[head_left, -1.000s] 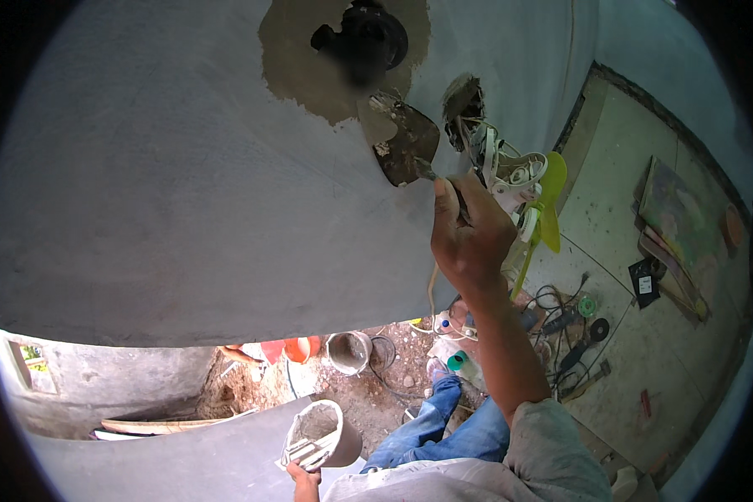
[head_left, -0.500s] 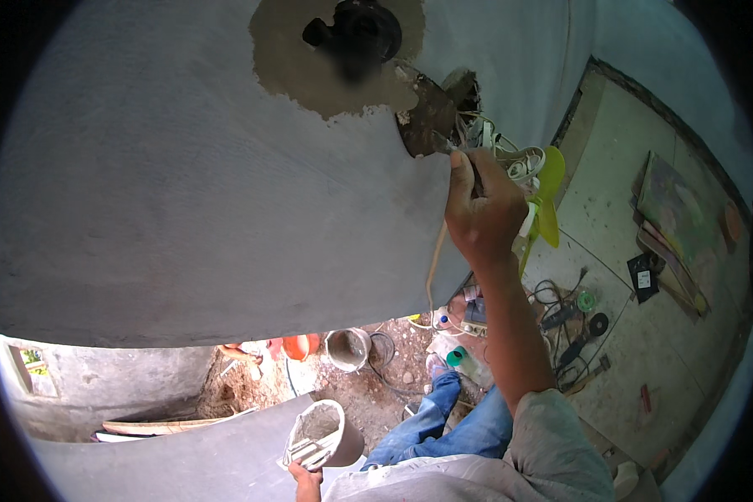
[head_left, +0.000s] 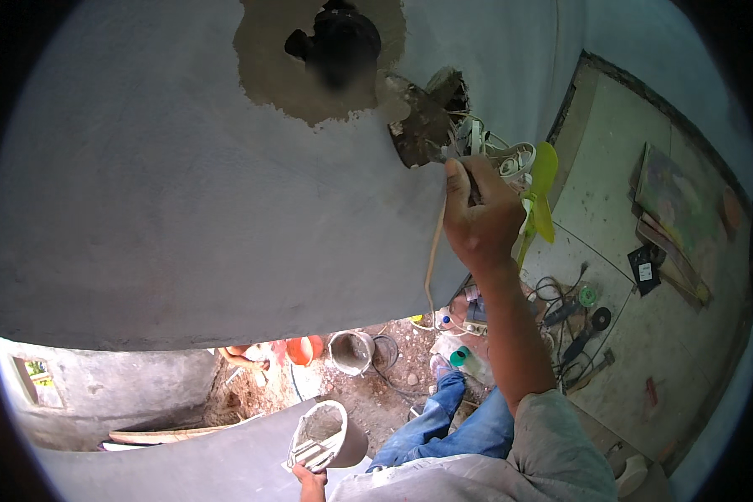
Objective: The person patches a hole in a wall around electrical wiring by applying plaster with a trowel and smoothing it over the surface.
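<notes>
And there the trowel (head_left: 418,134) was, held up at the grey wall (head_left: 184,209), well above its lower edge, its handle clamped in the right hand (head_left: 483,209), while the bucket (head_left: 356,439) was gripped near its rim by the left hand (head_left: 311,481)! The trowel was judged light and stiff, slippery about its smeared blade, best held by the handle; the bucket, likely heavier, was best grasped firmly.
</notes>
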### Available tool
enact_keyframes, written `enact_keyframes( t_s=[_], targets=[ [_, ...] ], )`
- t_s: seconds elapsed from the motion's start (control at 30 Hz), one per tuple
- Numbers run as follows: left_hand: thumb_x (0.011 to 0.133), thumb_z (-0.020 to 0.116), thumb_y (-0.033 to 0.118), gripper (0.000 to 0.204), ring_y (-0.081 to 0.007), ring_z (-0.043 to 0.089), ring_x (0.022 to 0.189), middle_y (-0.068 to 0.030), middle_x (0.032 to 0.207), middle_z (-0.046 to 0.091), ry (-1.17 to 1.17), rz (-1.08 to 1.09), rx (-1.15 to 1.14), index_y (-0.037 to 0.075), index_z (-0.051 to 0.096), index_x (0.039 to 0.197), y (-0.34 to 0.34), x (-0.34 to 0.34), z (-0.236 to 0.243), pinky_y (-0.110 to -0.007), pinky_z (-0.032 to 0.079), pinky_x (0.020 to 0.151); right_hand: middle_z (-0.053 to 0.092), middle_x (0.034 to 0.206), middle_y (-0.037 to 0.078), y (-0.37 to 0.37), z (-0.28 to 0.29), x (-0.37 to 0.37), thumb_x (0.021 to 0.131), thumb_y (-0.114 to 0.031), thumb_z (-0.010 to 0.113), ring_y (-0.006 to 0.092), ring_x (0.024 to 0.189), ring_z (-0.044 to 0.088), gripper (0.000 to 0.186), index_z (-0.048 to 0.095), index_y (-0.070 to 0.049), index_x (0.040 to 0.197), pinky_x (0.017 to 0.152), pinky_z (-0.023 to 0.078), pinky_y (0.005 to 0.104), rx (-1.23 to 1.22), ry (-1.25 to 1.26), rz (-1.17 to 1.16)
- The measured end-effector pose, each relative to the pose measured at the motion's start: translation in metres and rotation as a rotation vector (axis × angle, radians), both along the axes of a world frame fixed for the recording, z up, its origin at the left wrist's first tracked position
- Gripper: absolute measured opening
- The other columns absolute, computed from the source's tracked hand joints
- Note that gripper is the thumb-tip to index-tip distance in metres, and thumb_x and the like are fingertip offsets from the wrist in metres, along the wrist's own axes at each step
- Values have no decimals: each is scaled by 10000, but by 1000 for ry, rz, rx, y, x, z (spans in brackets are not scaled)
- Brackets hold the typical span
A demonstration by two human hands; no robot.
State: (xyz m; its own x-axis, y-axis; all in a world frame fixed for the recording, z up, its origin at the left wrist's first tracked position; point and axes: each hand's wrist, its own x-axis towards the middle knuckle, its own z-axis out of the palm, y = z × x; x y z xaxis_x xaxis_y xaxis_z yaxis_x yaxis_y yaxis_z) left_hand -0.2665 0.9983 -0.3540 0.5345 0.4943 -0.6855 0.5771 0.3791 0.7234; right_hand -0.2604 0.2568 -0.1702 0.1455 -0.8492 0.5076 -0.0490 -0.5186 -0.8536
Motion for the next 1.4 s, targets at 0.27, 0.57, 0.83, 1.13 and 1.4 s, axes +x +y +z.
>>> enact_keyframes(
  t_s=[0.27, 0.57, 0.83, 1.13, 1.4],
  targets=[
    [876, 384, 231, 554, -425, 654, 1119, -193, 1315, 622, 12, 68, 5, 90, 527, 1392, 6, 3, 1, -589, 600, 831, 580, 641, 81, 7, 1, 4, 937, -150, 676, 178, 507, 534, 133, 657, -54, 846, 493, 406, 307, -135, -46, 10],
    [840, 407, 216, 556, -402, 681, 1059, -154, 1277, 649, 11, 6, 3, 135, 550, 1371, 14, 5, -4, -507, 611, 701, 627, 699, 96, 1, 2, 9, 894, -158, 667, 304, 612, 642, 109, 632, -97, 811, 538, 477, 400, -153, 9, -45],
    [883, 379, 267, 509, -387, 703, 1003, -143, 1218, 688, 30, -11, 46, 124, 595, 1321, 15, 7, -7, -461, 606, 642, 640, 700, 100, -23, -3, 9, 910, -179, 660, 309, 617, 659, 122, 633, -96, 825, 540, 477, 405, -156, 35, -73],
    [919, 347, 287, 542, -437, 657, 1097, -210, 1277, 645, 9, 4, 70, 51, 564, 1356, -8, 5, 3, -579, 596, 840, 647, 674, 106, -46, 0, 10, 937, -213, 631, 308, 604, 653, 189, 643, -80, 802, 549, 477, 412, -124, 56, -148],
    [897, 360, 253, 545, -443, 642, 1131, -206, 1314, 623, -5, 36, 8, 67, 551, 1372, -4, 7, -4, -596, 584, 884, 506, 628, 7, -14, -8, -40, 996, -332, 610, 109, 500, 453, 330, 614, -30, 863, 468, 403, 275, 1051, -552, 944]
  ],
)
